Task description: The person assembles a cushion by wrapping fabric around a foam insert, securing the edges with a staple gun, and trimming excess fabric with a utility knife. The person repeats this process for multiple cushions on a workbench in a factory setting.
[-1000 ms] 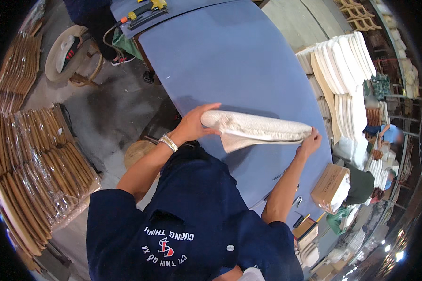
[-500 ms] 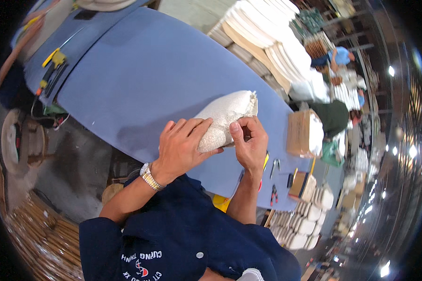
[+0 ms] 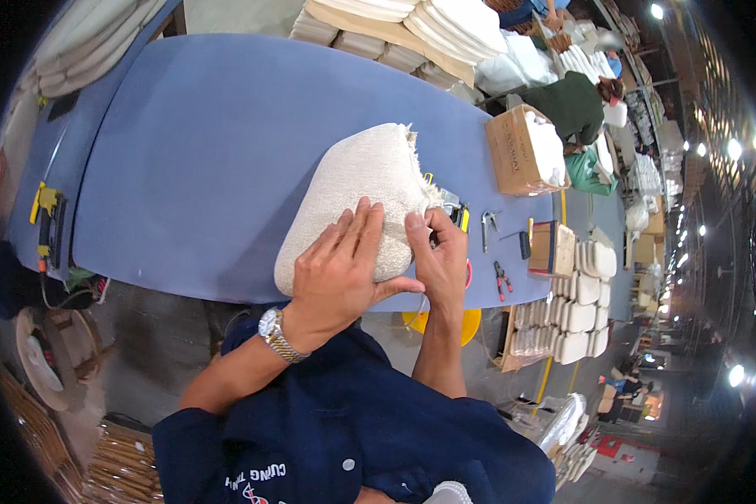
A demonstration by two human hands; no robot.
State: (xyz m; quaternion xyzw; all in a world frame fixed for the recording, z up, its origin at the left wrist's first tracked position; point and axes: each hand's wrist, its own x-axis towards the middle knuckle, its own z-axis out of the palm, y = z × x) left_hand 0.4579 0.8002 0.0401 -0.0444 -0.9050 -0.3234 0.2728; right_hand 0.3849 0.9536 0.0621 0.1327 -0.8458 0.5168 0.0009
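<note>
A cream, woven-fabric seat cushion (image 3: 336, 176) with a frayed, raw edge on its right lies tilted at the near side of the blue table (image 3: 193, 160). My left hand (image 3: 340, 265) rests flat on its near part, fingers stretched out and thumb pointing right. At the cushion's lower right corner, my right hand (image 3: 439, 252) is closed, thumb against curled fingers, gripping the fabric edge. What lies inside that grip is mostly hidden.
Right of the hands lie red-handled pliers (image 3: 502, 280) and a metal tool (image 3: 486, 228). A cardboard box (image 3: 517, 151) stands at the table's right end. A yellow-and-black tool (image 3: 49, 223) lies far left. Stacked cushions (image 3: 592, 294) sit beyond; a person in dark green (image 3: 573, 101) bends nearby.
The cushion has turned to show more of its broad face. My left hand has flattened onto it, while my right hand stays at the frayed edge. The whole view has swung round.
</note>
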